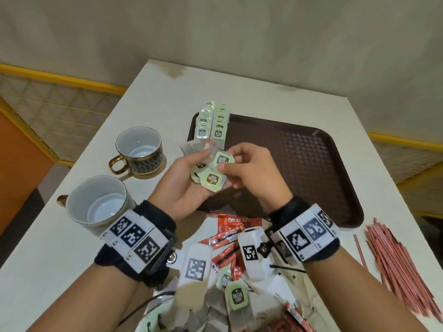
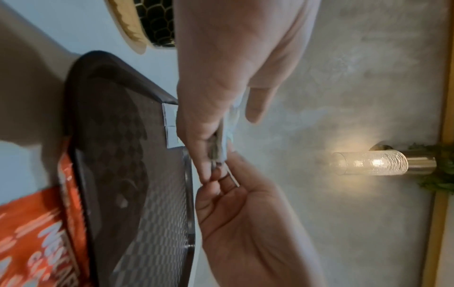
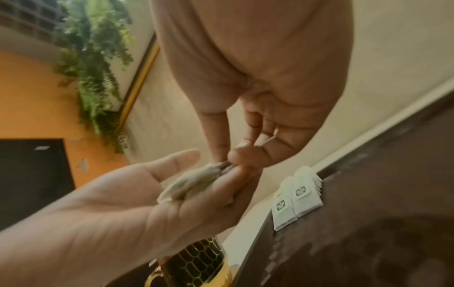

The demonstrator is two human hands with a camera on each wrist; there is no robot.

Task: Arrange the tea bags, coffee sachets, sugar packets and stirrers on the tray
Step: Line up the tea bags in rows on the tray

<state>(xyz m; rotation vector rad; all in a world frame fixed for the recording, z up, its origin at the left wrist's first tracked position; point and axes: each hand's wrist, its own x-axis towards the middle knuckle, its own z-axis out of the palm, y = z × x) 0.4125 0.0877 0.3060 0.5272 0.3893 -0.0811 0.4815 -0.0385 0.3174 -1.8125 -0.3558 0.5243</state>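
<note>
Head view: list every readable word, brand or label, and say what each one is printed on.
"NESCAFE": red coffee packet at the tray's near edge; the line beneath starts "CL", the rest hidden.
Green tea bag tags: dark two-line logo, too blurred to read.
Wrist bands: black-and-white square code markers, no words.
Cups, stirrers: no text.

The wrist bands and cameras hide the middle of the heap of tea bags (image 1: 236, 295) and coffee sachets (image 1: 225, 238) at the near worktop (image 1: 48, 271) edge, and the head picture's bottom edge cuts the heap off. The bundle of stirrers (image 1: 398, 267) runs out at the right corner. In the left wrist view the tea bags pinched between the hands (image 2: 221, 143) are blurred, their labels unreadable.
</note>
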